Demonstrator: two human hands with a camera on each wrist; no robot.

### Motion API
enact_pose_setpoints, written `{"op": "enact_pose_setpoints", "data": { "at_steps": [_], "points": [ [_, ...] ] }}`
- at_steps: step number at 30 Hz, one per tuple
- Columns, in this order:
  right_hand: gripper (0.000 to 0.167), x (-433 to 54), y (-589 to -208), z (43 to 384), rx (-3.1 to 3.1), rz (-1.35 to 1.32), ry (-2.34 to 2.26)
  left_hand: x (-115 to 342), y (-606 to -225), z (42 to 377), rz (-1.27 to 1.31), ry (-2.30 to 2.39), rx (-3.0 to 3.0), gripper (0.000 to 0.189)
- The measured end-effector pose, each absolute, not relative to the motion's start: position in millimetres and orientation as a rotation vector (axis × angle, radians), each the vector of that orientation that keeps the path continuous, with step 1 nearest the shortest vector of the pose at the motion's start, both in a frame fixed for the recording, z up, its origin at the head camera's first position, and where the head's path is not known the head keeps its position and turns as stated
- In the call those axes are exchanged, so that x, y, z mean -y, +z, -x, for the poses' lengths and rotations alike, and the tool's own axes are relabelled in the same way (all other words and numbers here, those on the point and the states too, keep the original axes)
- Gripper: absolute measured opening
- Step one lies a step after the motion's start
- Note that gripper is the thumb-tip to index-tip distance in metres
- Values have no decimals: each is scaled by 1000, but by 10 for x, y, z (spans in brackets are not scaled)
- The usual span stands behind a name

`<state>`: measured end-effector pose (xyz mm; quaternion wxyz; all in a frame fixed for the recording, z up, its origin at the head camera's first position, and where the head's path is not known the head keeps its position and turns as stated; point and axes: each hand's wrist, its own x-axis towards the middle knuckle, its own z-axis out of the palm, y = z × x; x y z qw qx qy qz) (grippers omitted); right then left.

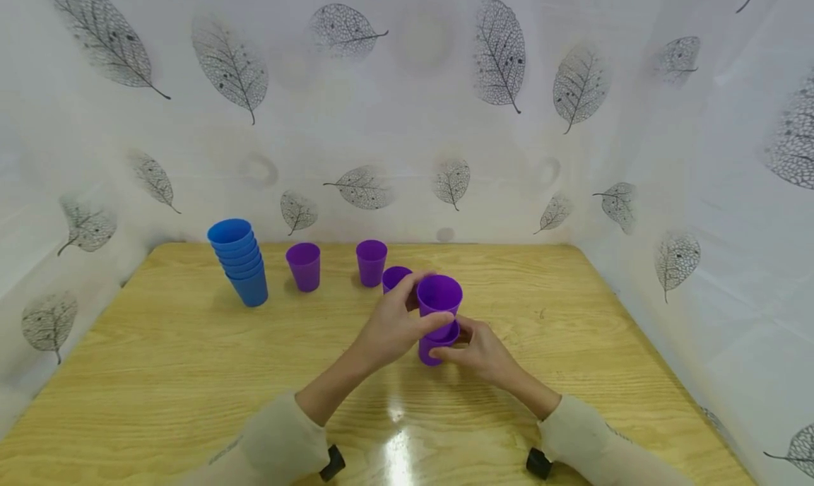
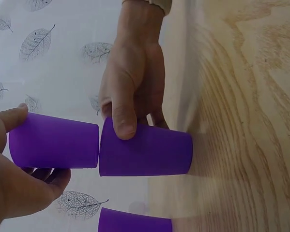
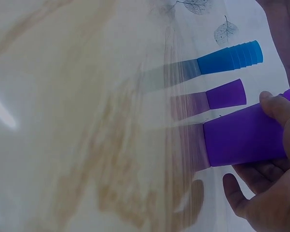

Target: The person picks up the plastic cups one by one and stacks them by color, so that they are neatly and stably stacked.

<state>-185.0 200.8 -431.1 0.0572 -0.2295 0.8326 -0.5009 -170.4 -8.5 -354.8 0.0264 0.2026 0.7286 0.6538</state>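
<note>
My left hand (image 1: pixel 397 323) grips an upright purple cup (image 1: pixel 439 299) between thumb and fingers. Directly beneath it another purple cup (image 1: pixel 432 352) stands on the table, and my right hand (image 1: pixel 486 352) holds that one by its side near the rim. In the left wrist view the upper cup (image 2: pixel 57 142) has its narrow base right at the rim of the lower cup (image 2: pixel 145 152); whether they touch I cannot tell. Partly hidden behind my left hand is a third purple cup (image 1: pixel 396 277).
Two more purple cups, one at the left (image 1: pixel 304 268) and one nearer the middle (image 1: pixel 372 263), stand apart toward the table's back. Left of them rises a nested stack of blue cups (image 1: pixel 248 270). A leaf-patterned white curtain (image 1: pixel 407 119) borders the wooden table (image 1: pixel 191 373).
</note>
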Motion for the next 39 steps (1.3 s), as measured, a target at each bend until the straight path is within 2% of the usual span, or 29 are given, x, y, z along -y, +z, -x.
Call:
{"op": "enact_pose_setpoints", "data": {
  "at_steps": [14, 29, 39],
  "points": [
    [42, -2037, -4324, 1859, -2537, 724, -1523, 8, -3675, 1707, -589, 1910, -2333, 77],
    [49, -2025, -4345, 1876, -2517, 737, -1542, 62, -3729, 1741, -564, 1976, -2371, 60],
    [56, -2022, -4352, 1880, -2484, 772, -1577, 249, -3802, 1796, -496, 2011, -2440, 57]
  ]
}}
